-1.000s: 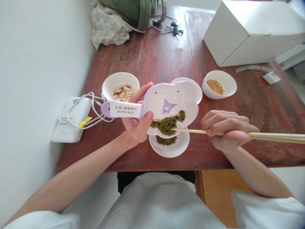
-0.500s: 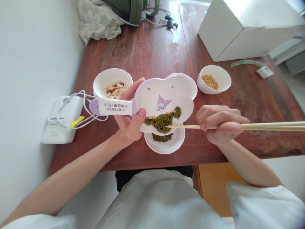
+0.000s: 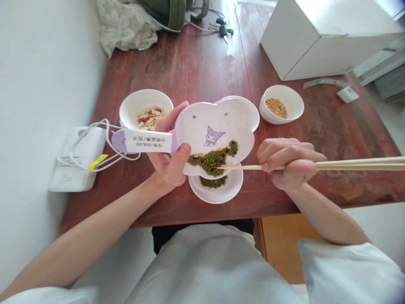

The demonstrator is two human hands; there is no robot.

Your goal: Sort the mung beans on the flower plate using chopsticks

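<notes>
At the far left of the bench [image 3: 202,55] you have a white power bank [image 3: 74,162] with a white cable [image 3: 107,139] looped over it, and at the upper left a flowered cloth [image 3: 123,23] lies against a green backpack [image 3: 167,8]. Next comes a white bowl of sliced nuts [image 3: 142,101], partly behind your left hand [image 3: 167,162]. That hand is closed around the labelled handle of a purple-rimmed white dish [image 3: 215,122], thumb on top, holding the dish tilted above a white plate [image 3: 218,194]. Green mung beans [image 3: 211,162] are heaped along the dish's lower edge, and more lie on the plate beneath it. Keys [image 3: 223,29] sit at the top centre of the bench. Your right hand [image 3: 286,162] is clamped on a pair of chopsticks [image 3: 357,164], their tips together among the beans. Further right is a white bowl of soybeans [image 3: 280,104], and a white box [image 3: 316,42] stands at the upper right
</notes>
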